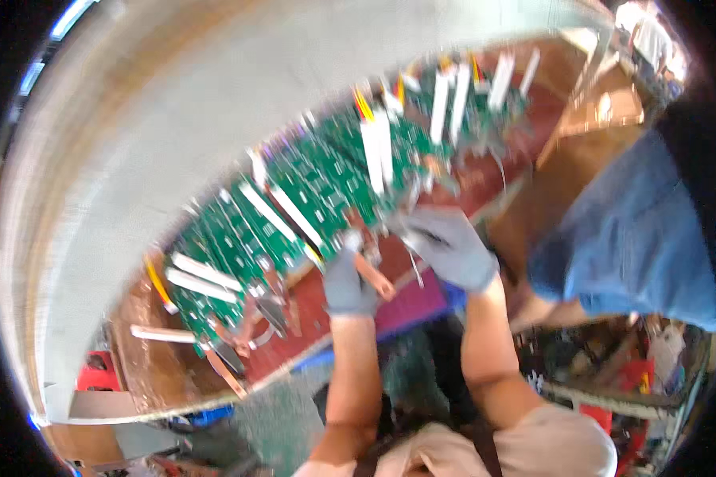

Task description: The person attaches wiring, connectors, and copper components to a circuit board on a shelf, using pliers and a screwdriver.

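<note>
Both my hands wear grey gloves, and motion smears the picture. My left hand (348, 282) is closed at the near edge of a large green circuit board (239, 230), with a flat copper-coloured strip (372, 276) held in it. Close by on the right, my right hand (453, 248) is bent inward with its fingers together toward the board's edge. Something thin and dark shows by those fingers, too blurred to name. Pairs of white strips (378, 151) with yellow and red wires stick out over the board.
The board lies on a red-brown bench top (294, 338) with more copper pieces (224, 374) at the left. A large pale curved panel (159, 103) arches along the far side. At the right is a person's blue denim clothing (636, 238), beside brown cardboard (601, 111).
</note>
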`<state>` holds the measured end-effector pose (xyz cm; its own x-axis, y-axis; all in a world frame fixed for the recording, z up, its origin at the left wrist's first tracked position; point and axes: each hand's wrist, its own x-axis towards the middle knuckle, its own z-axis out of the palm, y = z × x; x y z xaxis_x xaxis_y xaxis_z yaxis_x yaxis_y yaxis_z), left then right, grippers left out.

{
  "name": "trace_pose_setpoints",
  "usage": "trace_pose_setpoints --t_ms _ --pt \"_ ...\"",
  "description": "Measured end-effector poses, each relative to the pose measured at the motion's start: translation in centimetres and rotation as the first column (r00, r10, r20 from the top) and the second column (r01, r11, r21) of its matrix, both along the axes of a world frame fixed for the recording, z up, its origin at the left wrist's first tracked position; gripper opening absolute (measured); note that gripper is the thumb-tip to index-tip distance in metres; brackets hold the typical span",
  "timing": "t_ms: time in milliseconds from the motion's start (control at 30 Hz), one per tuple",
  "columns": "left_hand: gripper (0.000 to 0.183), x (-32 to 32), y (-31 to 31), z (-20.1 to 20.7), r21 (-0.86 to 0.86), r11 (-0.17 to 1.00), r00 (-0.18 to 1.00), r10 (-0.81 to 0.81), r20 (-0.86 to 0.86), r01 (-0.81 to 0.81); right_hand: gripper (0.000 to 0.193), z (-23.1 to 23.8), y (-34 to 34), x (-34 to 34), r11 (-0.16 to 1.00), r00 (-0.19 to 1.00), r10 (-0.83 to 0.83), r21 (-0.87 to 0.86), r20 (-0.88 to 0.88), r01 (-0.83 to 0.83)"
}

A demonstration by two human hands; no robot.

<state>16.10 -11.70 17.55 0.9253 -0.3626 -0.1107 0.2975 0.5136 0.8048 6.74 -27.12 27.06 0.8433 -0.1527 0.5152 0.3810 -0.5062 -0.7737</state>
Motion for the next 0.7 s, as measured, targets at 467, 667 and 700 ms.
trace_pose_setpoints --t_ms 467,667,700 --pt "0.018 -2.2 -2.7 0.8 -0.16 0.976 0.986 0.135 -0.103 -0.15 0.029 10.1 7.9 -9.7 0.913 0.757 -0.407 0.227 0.512 0.337" --pt "0.018 -1.9 -2.0 2.1 -0.266 0.927 0.938 0.184 -0.293 -0.265 0.024 26.0 13.1 -4.7 0.792 0.742 0.318 -0.595 0.59 0.134" --pt "0.018 -1.9 -2.1 2.3 -0.258 0.933 0.939 0.169 -0.3 -0.25 0.023 28.8 14.6 -3.2 0.749 0.736 0.36 -0.648 0.574 0.138"
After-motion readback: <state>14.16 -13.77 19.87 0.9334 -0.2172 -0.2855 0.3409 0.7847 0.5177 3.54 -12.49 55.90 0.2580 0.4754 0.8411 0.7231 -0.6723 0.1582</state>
